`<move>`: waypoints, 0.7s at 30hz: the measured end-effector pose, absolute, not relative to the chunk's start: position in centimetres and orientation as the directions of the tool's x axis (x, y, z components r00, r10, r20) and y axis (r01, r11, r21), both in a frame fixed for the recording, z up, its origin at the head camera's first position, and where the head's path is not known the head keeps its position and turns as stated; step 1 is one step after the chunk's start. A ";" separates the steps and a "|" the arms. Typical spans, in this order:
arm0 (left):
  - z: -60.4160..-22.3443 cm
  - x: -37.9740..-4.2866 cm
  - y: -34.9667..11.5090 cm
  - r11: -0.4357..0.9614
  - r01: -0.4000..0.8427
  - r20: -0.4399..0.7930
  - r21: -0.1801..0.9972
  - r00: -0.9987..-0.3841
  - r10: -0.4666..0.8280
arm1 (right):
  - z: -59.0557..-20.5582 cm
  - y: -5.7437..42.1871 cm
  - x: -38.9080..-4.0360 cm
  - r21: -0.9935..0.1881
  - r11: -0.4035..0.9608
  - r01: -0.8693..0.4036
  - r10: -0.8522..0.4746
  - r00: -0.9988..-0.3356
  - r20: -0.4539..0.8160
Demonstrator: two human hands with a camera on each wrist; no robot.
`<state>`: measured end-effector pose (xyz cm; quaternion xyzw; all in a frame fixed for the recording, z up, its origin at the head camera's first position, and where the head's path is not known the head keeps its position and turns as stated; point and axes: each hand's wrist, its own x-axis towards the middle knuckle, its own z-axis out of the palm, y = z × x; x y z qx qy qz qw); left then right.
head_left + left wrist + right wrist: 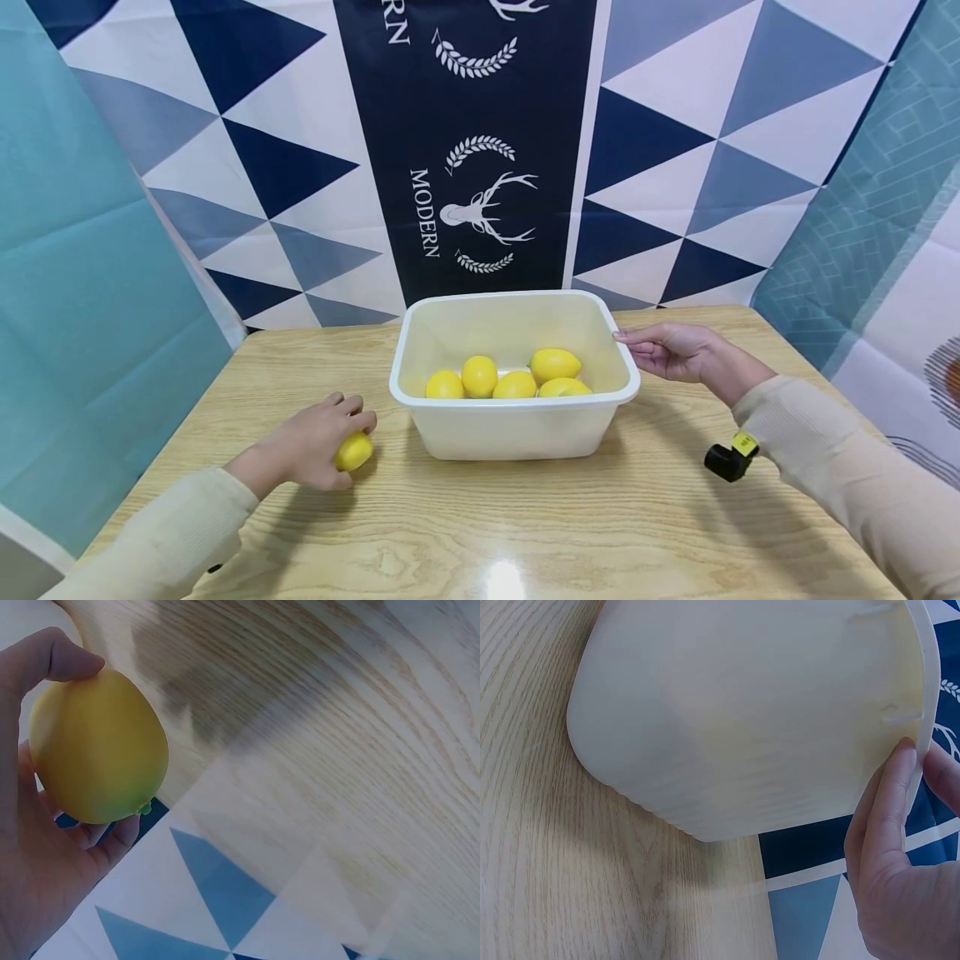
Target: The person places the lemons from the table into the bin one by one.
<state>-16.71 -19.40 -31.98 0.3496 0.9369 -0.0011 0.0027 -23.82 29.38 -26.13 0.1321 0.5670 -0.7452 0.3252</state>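
My left hand (324,442) grips a yellow lemon (353,452) left of the bin, low over the table. In the left wrist view thumb and fingers curl round that lemon (101,746), whose greenish end with a small stem points away from the palm. A white plastic bin (517,431) stands on the table with several lemons (478,377) on its floor. At the bin's right side my right hand (675,350) pinches the rim. The right wrist view shows the thumb on one side of the rim (930,667) and the fingers against the outer wall.
Beneath everything is a light wood-grain table (465,517). Behind it hangs a patterned cloth (480,167) with triangles and a deer print. Teal cloth (97,275) borders the left. A small black device with a yellow label (731,458) sits by the right sleeve.
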 end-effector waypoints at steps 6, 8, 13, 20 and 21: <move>-31.4 -16.4 -19.3 0.747 0.665 0.011 -0.003 -0.747 0.665 | -26.1 29.3 -23.8 -0.757 -0.148 0.636 -0.333 -0.753 -0.568; -31.3 -16.3 -19.2 0.744 0.668 0.019 -0.003 -0.744 0.668 | -26.1 29.3 -23.8 -0.756 -0.148 0.637 -0.334 -0.752 -0.568; -30.8 -16.2 -19.0 0.743 0.669 0.023 -0.003 -0.743 0.669 | -26.1 29.4 -23.8 -0.756 -0.148 0.637 -0.336 -0.752 -0.568; -30.2 -15.9 -18.7 0.741 0.671 0.007 -0.013 -0.741 0.671 | -26.1 29.4 -23.8 -0.757 -0.149 0.636 -0.335 -0.753 -0.567; -30.1 -15.8 -18.7 0.741 0.672 0.005 -0.011 -0.741 0.672 | -26.1 29.4 -23.7 -0.757 -0.150 0.637 -0.334 -0.753 -0.567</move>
